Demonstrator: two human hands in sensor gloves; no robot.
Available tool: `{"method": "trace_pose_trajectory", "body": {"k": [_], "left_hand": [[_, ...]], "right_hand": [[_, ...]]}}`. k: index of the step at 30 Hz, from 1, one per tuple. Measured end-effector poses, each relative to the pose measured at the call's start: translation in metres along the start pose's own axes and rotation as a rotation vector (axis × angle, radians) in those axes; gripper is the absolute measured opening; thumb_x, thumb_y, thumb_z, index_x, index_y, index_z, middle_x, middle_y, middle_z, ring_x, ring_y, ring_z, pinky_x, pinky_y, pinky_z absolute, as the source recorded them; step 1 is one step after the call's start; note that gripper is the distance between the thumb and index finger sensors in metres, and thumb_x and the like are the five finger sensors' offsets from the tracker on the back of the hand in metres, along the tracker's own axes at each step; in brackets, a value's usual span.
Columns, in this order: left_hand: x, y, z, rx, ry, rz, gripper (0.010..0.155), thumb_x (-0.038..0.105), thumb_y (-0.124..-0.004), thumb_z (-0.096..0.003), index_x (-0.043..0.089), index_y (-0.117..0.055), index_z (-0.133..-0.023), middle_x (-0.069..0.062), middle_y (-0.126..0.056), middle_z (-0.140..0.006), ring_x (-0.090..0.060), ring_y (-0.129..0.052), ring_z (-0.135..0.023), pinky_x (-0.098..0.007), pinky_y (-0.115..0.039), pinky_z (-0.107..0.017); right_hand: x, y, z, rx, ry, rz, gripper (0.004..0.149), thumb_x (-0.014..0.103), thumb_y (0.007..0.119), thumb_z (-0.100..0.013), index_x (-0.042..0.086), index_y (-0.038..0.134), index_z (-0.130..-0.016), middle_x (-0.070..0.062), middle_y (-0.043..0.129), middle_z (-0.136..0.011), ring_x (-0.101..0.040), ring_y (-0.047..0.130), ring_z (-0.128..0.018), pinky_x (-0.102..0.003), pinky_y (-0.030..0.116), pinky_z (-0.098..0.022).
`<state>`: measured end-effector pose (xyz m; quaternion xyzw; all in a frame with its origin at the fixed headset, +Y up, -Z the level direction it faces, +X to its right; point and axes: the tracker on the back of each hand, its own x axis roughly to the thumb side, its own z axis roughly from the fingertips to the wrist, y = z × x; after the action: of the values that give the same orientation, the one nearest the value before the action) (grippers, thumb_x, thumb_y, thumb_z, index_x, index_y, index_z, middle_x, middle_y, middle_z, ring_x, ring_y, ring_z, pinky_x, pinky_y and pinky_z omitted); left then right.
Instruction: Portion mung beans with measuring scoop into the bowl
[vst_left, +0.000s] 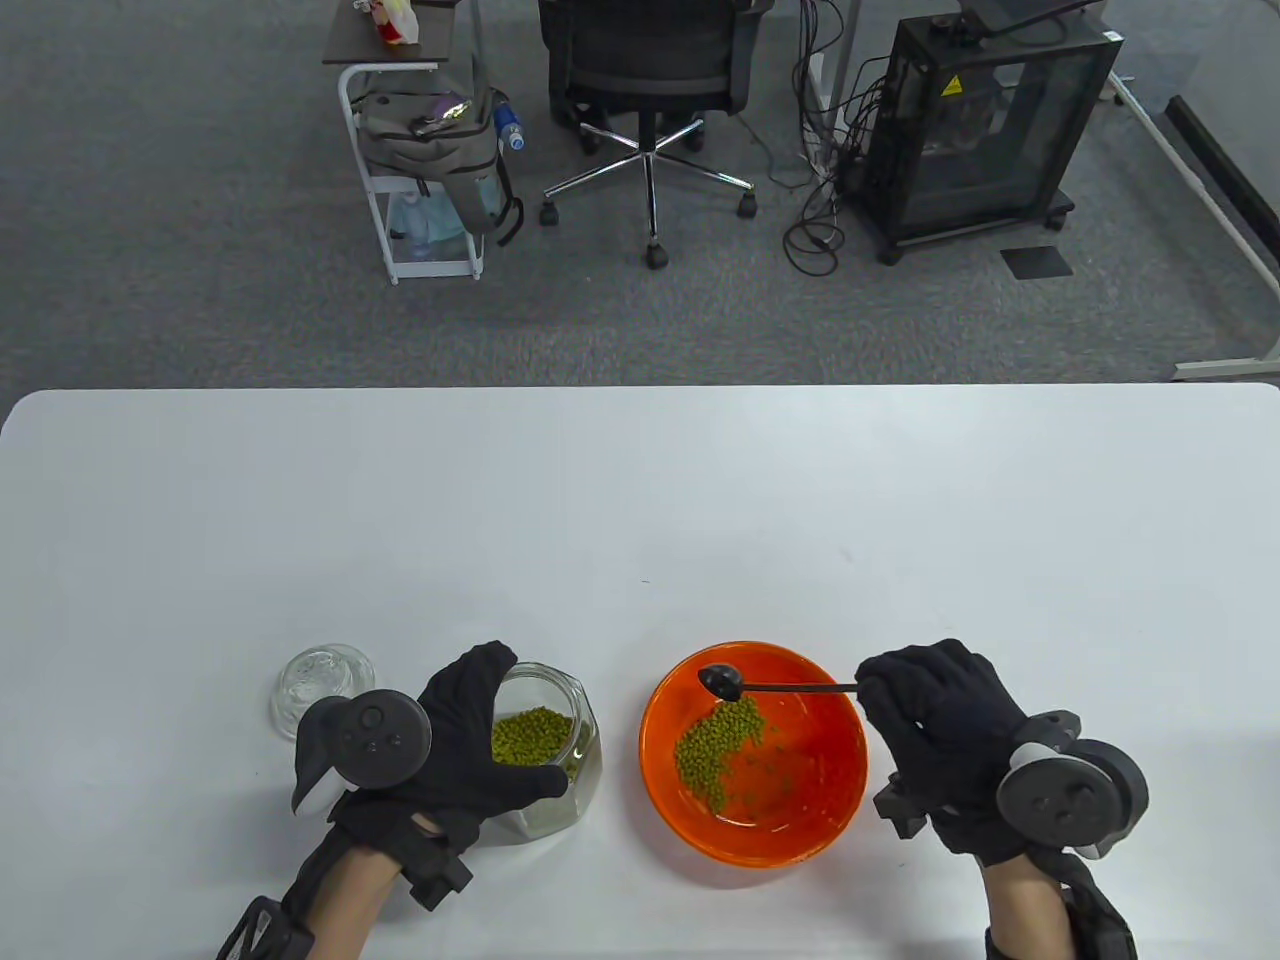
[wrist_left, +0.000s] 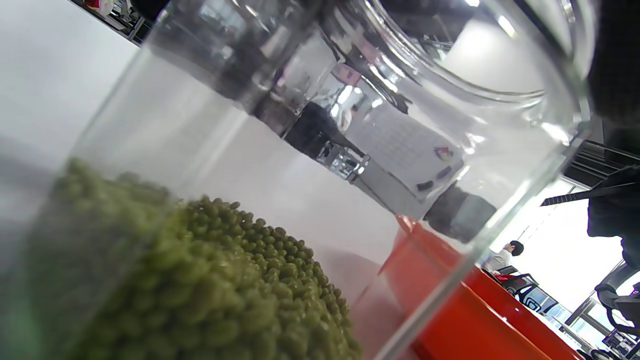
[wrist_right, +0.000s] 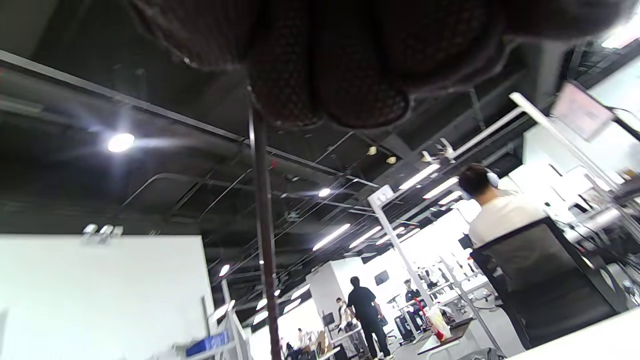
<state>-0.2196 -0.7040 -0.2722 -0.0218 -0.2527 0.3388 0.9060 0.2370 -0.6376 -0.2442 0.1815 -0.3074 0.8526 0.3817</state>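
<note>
Gloved hands bracket the work: jar steadied, scoop tipped over the bowl.

Left hand (vst_left: 470, 745) wraps its fingers and thumb round the clear glass jar (vst_left: 548, 760), apparently to keep it from sliding between dips; the jar is faceted, smooth-walled and roughly a third full of small, matte green mung beans (wrist_left: 210, 290). Right hand (vst_left: 945, 735) pinches the thin dark handle of the measuring scoop (vst_left: 722, 682), whose rounded black cup hangs above the far rim of the glossy orange bowl (vst_left: 820, 800), just over a loose heap of beans inside. Beside the jar, well left, lies its clear glass lid (vst_left: 322, 682) on the white table (vst_left: 640, 500).
</note>
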Motion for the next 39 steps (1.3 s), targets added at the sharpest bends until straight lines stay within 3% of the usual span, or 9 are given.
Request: {"method": "trace_pose_trajectory", "body": {"k": [9,18,31,39], "left_hand": [[0.0,0.0,0.0,0.0,0.0,0.0,0.126,0.085,-0.089,-0.0381,0.0,-0.029,-0.11,-0.03,-0.039,-0.114,-0.059,-0.054,-0.102,-0.071,-0.055,-0.072],[0.0,0.001,0.0,0.0,0.0,0.003,0.127,0.085,-0.089,-0.0379,0.0,-0.029,-0.11,-0.03,-0.039,-0.114,-0.06,-0.054,-0.102,-0.071,-0.055,-0.072],[0.0,0.001,-0.001,-0.01,0.0,0.005,0.127,0.085,-0.09,-0.038,-0.001,-0.029,-0.11,-0.031,-0.038,-0.114,-0.06,-0.053,-0.102,-0.071,-0.054,-0.072],[0.0,0.0,-0.001,-0.005,0.001,0.016,0.127,0.084,-0.09,-0.0377,0.0,-0.029,-0.11,-0.031,-0.038,-0.114,-0.06,-0.053,-0.102,-0.071,-0.054,-0.072]], "right_hand": [[-0.037,-0.004,0.001,-0.075,0.372,-0.211,0.042,0.046,0.08,-0.047,0.009,0.099,-0.058,-0.012,0.103,-0.046,-0.026,0.098,-0.028,-0.041,0.085,-0.024],[-0.055,0.007,0.004,-0.067,0.573,-0.424,0.043,0.045,0.081,-0.048,0.008,0.099,-0.056,-0.012,0.103,-0.044,-0.025,0.097,-0.026,-0.041,0.086,-0.021],[-0.016,0.02,-0.026,0.039,0.507,-0.556,0.042,0.045,0.08,-0.048,0.008,0.098,-0.057,-0.012,0.102,-0.044,-0.025,0.097,-0.027,-0.04,0.085,-0.022],[0.023,0.043,-0.048,0.119,0.453,-0.491,0.043,0.045,0.08,-0.048,0.008,0.098,-0.057,-0.012,0.102,-0.045,-0.025,0.097,-0.027,-0.04,0.085,-0.022]]}}
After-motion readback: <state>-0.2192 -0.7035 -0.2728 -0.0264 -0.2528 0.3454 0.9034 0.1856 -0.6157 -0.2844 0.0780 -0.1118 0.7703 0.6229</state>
